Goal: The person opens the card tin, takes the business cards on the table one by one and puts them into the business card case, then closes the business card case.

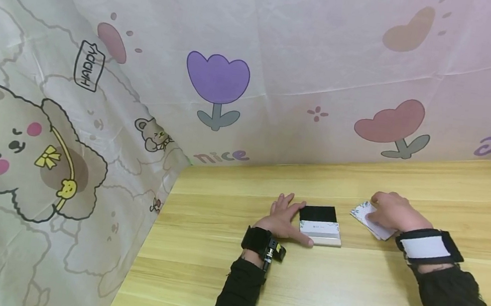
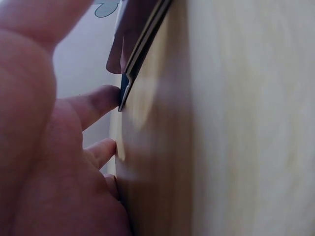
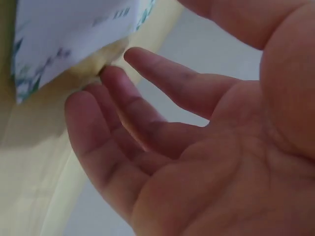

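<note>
A flat metal card case (image 1: pixel 327 241) lies opened out on the wooden table, with a black panel at its far side and a white floral card (image 1: pixel 320 227) at its near side. My left hand (image 1: pixel 281 222) spreads its fingers at the case's left side. Its thumb lies along the near edge, and a fingertip touches the edge of the case (image 2: pixel 129 81) in the left wrist view. To the right, my right hand (image 1: pixel 391 211) is over several white floral cards (image 1: pixel 363 213). In the right wrist view its bent fingers reach the card's edge; whether they grip it I cannot tell.
The pale wooden table (image 1: pixel 198 248) meets a printed cloth backdrop (image 1: pixel 285 41) at its far edge. Another printed cloth (image 1: pixel 103 167) hangs along the left side. Dark straps circle both wrists, and the left one carries a small camera (image 1: pixel 278 252).
</note>
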Available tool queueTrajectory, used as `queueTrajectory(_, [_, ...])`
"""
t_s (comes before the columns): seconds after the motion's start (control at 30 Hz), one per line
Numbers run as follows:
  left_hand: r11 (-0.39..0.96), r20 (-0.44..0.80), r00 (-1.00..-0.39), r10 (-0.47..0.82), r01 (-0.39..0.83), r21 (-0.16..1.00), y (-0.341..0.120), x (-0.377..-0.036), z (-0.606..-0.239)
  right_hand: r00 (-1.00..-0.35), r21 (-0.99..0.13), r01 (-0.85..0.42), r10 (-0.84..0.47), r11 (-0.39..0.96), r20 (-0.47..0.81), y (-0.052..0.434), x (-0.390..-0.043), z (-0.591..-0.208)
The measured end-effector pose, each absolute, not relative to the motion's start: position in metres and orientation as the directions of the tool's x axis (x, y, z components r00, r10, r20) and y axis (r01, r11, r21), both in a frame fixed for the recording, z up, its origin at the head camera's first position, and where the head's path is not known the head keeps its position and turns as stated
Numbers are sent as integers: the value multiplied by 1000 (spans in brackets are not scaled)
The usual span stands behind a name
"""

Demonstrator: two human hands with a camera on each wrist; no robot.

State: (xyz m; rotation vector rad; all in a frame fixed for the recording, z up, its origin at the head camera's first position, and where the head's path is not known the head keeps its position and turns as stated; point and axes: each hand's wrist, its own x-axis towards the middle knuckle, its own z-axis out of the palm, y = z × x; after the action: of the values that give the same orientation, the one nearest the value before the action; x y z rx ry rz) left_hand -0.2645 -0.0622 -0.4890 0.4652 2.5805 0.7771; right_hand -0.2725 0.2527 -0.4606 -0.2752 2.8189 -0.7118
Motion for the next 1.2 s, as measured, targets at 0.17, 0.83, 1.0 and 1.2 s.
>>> queueTrajectory(0.17, [793,-283,-863,419,196,576,-62,-265,-489,-960,-522,-95,-217,847,-177,257,-272,-463])
queueTrajectory(0.83, [791,-277,-863,421,200,578,-63,-264,-490,-976,-716,-155,-219,680,2,238,-278,-462])
queueTrajectory(1.0, [793,-278,-866,415,194,578,-62,-264,-490,-952,-741,-238,-304,628,47,224,-277,-464])
queueTrajectory(1.2, [796,-282,-868,409,188,575,-62,-266,-491,-895,-764,-354,-434,539,109,207,-273,-465])
